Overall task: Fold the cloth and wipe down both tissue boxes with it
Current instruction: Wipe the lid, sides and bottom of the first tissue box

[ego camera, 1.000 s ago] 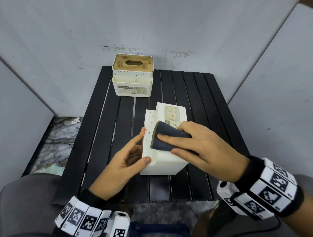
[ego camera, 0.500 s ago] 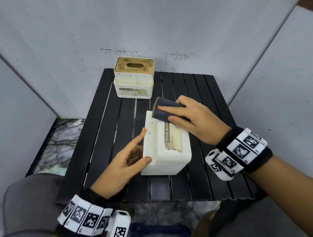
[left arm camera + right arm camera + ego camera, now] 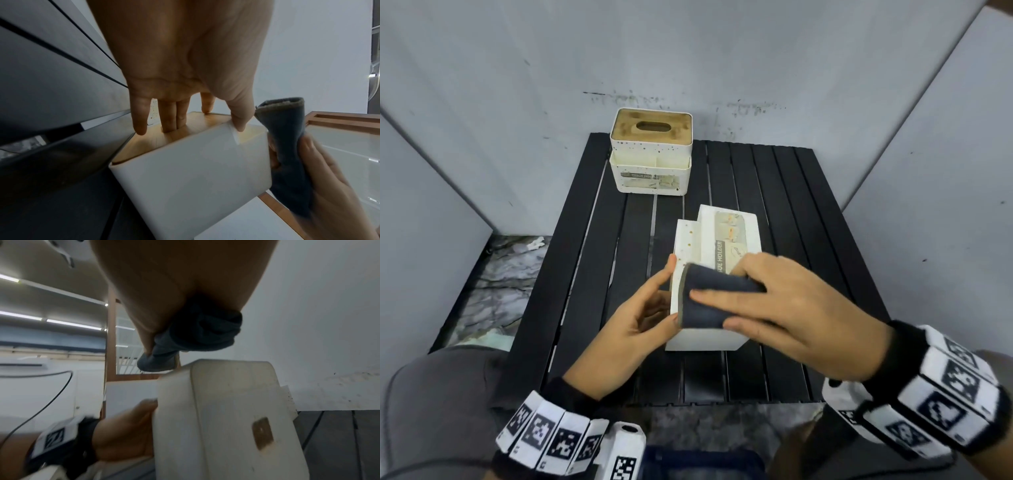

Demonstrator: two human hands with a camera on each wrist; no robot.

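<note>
A white tissue box point(image 3: 722, 236) lies on its side in the middle of the black slatted table point(image 3: 808, 219), label facing up. My right hand point(image 3: 777, 305) presses a folded dark grey cloth point(image 3: 709, 298) flat onto the box's near end. My left hand point(image 3: 640, 308) steadies the box's left side, thumb on the top edge and fingers against its wooden lid point(image 3: 164, 139). The cloth point(image 3: 285, 146) hangs past the box's corner in the left wrist view, and bunches under my right palm as the cloth point(image 3: 197, 334) in the right wrist view. A second white tissue box point(image 3: 651, 154) with a wooden top stands upright at the back left.
Grey wall panels close in the table at the back and on both sides. Marbled floor point(image 3: 496, 284) shows to the left of the table. Bare slats lie right of the lying box and between the two boxes.
My right hand slid the cloth from the box's near end to its far end and back to the near end. The left hand and both boxes stayed put.
</note>
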